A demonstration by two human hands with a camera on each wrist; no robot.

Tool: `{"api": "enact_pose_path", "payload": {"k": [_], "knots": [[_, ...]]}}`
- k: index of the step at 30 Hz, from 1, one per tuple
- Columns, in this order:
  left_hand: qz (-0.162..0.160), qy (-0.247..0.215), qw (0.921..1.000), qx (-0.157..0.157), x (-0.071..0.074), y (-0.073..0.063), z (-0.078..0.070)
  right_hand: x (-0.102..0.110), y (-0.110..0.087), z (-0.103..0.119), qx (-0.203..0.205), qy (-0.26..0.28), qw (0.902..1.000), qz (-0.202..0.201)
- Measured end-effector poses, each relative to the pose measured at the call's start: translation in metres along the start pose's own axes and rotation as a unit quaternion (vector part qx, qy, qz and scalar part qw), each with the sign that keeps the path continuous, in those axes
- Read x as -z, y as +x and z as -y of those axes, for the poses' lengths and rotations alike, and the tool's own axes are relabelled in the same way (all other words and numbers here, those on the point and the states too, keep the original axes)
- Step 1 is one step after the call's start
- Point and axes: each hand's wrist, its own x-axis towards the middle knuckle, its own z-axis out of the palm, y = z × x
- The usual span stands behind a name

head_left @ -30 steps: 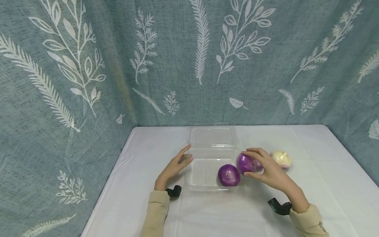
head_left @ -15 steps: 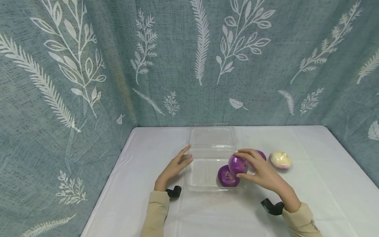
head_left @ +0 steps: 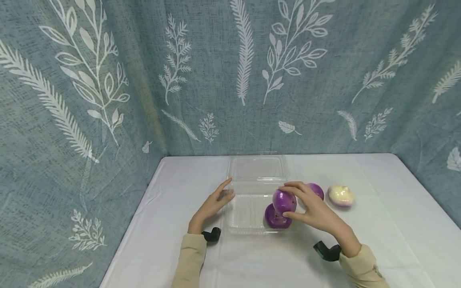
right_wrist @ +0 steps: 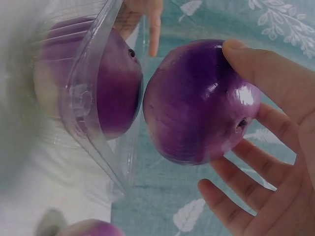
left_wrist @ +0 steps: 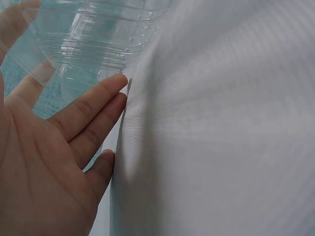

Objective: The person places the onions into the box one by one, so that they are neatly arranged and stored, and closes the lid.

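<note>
- Moving leftward since the earlier frames, the right hand (head_left: 313, 208) is gripping a purple vegetable (head_left: 283, 201) above the clear container (head_left: 245, 231).
- Inside, at the near right corner, a second purple vegetable (head_left: 276, 220) is sitting.
- Straight-fingered, the left hand (head_left: 211, 204) is staying at the container's left side.
- Its lid (head_left: 257, 167) is lying open toward the counter's (head_left: 389, 240) far edge.
- Rightward, a third purple vegetable (head_left: 317, 191) and a pale one (head_left: 341, 196) are resting outside.

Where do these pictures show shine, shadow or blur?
Right wrist view: bright glare on the purple vegetable in the right hand, a blurred pale patch at the left edge. Left wrist view: whitish reflections on the clear plastic container. Head view: a soft shadow on the white tablecloth.
</note>
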Motion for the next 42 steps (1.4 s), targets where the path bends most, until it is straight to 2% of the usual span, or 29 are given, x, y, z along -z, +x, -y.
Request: {"api": "enact_pose_path", "payload": {"k": [2,6,20,28,41,42], "knots": [[-0.005,0.001,1.0,0.0,-0.001,0.003,0.007,0.0,0.001,0.001,0.001,0.002,1.0,0.0],[-0.009,0.003,1.0,0.002,-0.001,0.003,0.009,-0.002,0.004,0.003,0.005,0.007,1.0,0.001],[-0.005,0.001,1.0,0.003,0.0,0.002,0.006,-0.01,0.013,0.01,0.011,0.021,0.9997,0.01],[-0.012,0.007,0.9999,0.01,-0.001,0.003,0.008,-0.016,0.02,0.014,0.035,0.031,0.9988,0.018],[-0.01,0.004,0.9999,0.0,-0.002,0.002,0.007,-0.027,0.025,0.021,0.034,0.031,0.9985,0.029],[-0.009,0.002,1.0,0.0,-0.002,0.0,0.003,-0.028,0.025,0.022,0.034,0.027,0.9986,0.029]]}}
